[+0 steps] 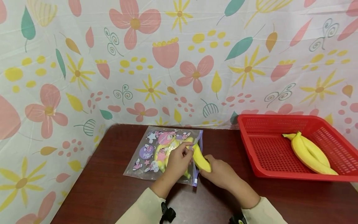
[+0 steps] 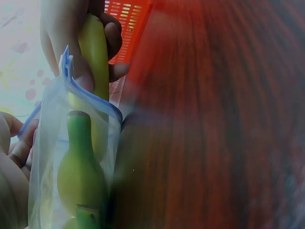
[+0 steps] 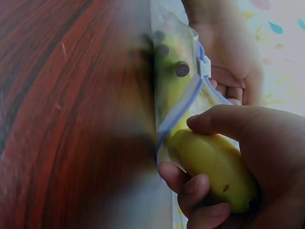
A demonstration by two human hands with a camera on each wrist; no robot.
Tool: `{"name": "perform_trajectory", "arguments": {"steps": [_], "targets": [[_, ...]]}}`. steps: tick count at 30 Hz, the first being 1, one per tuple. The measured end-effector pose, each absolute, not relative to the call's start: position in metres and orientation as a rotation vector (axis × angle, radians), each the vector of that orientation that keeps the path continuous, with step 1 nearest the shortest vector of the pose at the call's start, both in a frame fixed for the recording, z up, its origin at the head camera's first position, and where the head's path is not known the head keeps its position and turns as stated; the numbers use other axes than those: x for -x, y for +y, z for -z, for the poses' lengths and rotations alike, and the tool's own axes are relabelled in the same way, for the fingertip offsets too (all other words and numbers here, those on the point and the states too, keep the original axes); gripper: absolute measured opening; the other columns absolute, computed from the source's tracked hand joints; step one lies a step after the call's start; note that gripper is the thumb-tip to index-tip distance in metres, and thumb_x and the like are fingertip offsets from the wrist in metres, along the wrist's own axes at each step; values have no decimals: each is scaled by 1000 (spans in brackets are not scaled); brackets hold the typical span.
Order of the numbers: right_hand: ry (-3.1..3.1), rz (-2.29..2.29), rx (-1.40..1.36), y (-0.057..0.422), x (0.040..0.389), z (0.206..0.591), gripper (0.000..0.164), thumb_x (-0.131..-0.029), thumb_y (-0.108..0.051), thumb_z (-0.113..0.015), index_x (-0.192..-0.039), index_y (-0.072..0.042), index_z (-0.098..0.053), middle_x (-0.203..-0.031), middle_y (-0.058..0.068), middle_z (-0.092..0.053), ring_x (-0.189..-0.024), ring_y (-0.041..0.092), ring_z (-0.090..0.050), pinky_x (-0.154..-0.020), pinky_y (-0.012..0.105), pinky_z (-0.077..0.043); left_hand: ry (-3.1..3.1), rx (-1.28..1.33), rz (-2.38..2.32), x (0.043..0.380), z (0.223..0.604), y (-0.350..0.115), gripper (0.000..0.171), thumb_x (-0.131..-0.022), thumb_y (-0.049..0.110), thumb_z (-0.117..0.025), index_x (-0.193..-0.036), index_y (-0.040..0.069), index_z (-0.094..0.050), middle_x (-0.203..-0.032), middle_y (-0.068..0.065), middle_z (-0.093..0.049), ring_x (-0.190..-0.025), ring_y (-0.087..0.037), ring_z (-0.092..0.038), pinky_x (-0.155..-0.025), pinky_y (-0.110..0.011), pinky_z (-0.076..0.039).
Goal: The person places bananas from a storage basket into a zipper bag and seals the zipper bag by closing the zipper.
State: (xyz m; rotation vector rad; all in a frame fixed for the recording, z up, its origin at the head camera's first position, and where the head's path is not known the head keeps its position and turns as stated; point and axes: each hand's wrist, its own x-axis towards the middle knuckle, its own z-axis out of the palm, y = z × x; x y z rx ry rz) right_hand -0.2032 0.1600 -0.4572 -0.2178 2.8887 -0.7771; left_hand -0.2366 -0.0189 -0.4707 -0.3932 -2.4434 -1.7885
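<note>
A clear zip bag (image 1: 133, 169) with cartoon prints and a purple zip edge lies on the table, several yellow bananas (image 2: 80, 174) with greenish stems inside it. My left hand (image 1: 178, 159) is over the bag and pinches its upper layer near the opening. With my right hand (image 1: 221, 172) I grip a single banana (image 1: 200, 159), thumb on one side and fingers round the other. Its far end reaches into the bag's mouth, as the right wrist view shows with the banana (image 3: 209, 164) between the zip edges. A white slider (image 3: 205, 67) sits on the zip.
To the right stands a red perforated basket (image 1: 253, 155) with yellow bananas (image 1: 310, 152) in it. The dark wooden table (image 1: 106, 193) meets a flower-printed cloth (image 1: 173, 102) at the back and left.
</note>
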Motion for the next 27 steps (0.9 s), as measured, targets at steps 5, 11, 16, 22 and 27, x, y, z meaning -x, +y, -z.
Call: {"name": "perform_trajectory", "arguments": {"steps": [5,11,16,22,27], "targets": [[2874,807,167,155,206,458,56,-81,-33,-72,-126,-6,-52,-73,1,-55,-62,15,-49,-55,28,-39,-2450,405,1772,236,470,-19,27,-97,26,-55,-121,19,-64,-65,1,-61,-54,-10,-60,-51,-26,-53],[2880,827,160,151,207,459,57,-82,-34,-71,-127,-5,-52,-75,2,-56,-63,15,-49,-56,28,-39,-2465,404,1743,236,470,-19,27,-97,26,-55,-121,19,-64,-65,1,-61,-54,-12,-60,-49,-26,-51],[2881,837,169,147,209,461,57,-83,-34,-70,-128,-4,-52,-80,2,-58,-66,15,-50,-58,28,-40,-2463,403,1759,236,470,-19,27,-97,26,-55,-121,18,-64,-66,-1,-61,-57,-20,-63,-49,-26,-51],[2895,867,192,144,210,462,57,-85,-35,-67,-131,-5,-51,-98,5,-60,-75,15,-52,-65,29,-43,-2457,410,1783,235,468,-19,26,-97,25,-55,-122,20,-64,-67,-4,-62,-57,-26,-64,-43,-25,-47],[2886,905,218,143,210,461,59,-86,-34,-66,-135,-5,-50,-109,8,-59,-81,16,-53,-70,30,-45,-2468,409,1769,235,467,-19,26,-97,26,-55,-122,22,-63,-67,-2,-62,-57,-27,-64,-40,-25,-45]]}}
